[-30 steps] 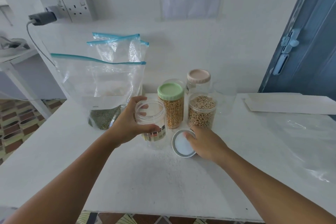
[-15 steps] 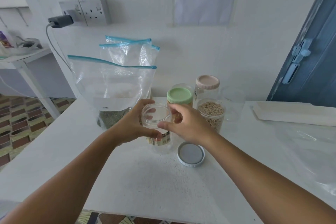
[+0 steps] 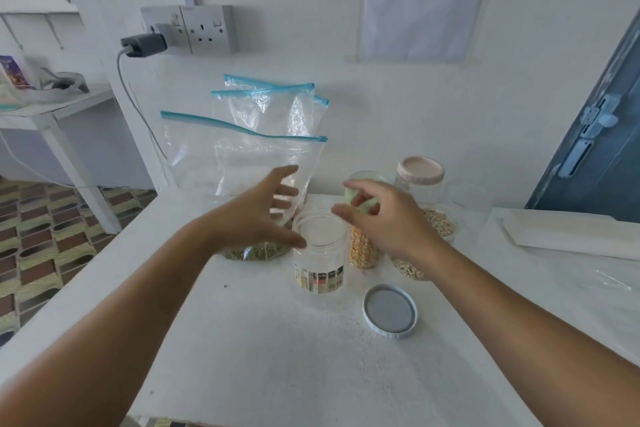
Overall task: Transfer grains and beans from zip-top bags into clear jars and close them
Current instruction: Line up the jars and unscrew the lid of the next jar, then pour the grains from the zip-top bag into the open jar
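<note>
Both hands have let go: left hand (image 3: 258,215) spread wide, right hand (image 3: 381,218) loosely curled, neither grip on anything. They were around the empty clear plastic jar (image 3: 320,250) half a second ago; it now stands alone on the white worktop (image 3: 242,340), round white lid (image 3: 389,310) beside it. Looks like the zip-top bag of green beans (image 3: 242,184) is next.

white counter (image 3: 263,357) | open empty jar (image 3: 320,253) | loose lid (image 3: 390,311) | corn jar (image 3: 363,250) | grain jars | zip-top bags (image 3: 242,163) against wall | folded paper (image 3: 571,236)
</note>
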